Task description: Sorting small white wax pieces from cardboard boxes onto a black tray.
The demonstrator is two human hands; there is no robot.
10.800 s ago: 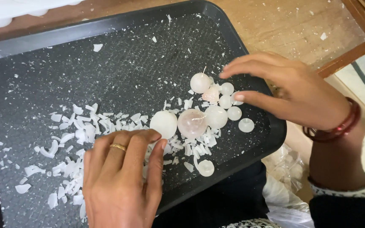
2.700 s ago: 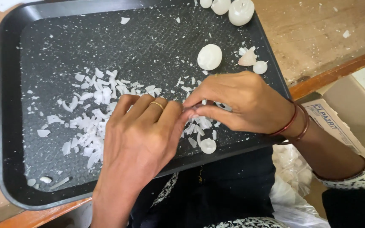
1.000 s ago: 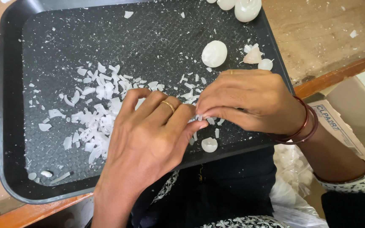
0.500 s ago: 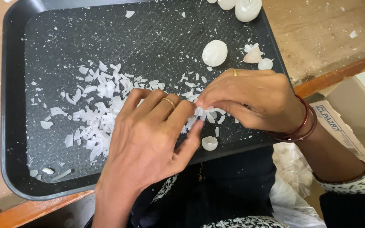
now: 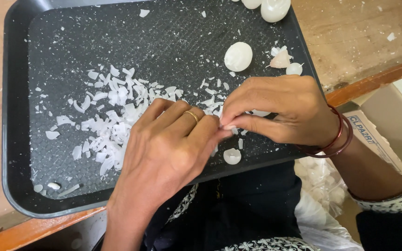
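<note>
Head view: small white shell fragment (image 5: pixel 258 113) between fingers (image 5: pixel 231 124)

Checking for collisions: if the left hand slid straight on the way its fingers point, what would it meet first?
The left hand points up and right, so it would first press into the right hand's fingertips, which it already seems to touch above the black textured tray.

A black tray (image 5: pixel 19 139) with a fine pebbled texture holds a scatter of white flakes (image 5: pixel 112 116). At about one o'clock on it lies a white oval piece (image 5: pixel 237 56) beside a pale pinkish fragment (image 5: pixel 281 60). The surface (image 5: pixel 364 37) is light brown wood with an orange-brown edge. A gold ring (image 5: pixel 191 115) circles one finger; dark red bangles (image 5: pixel 338 137) circle the wrist at three o'clock.
</note>
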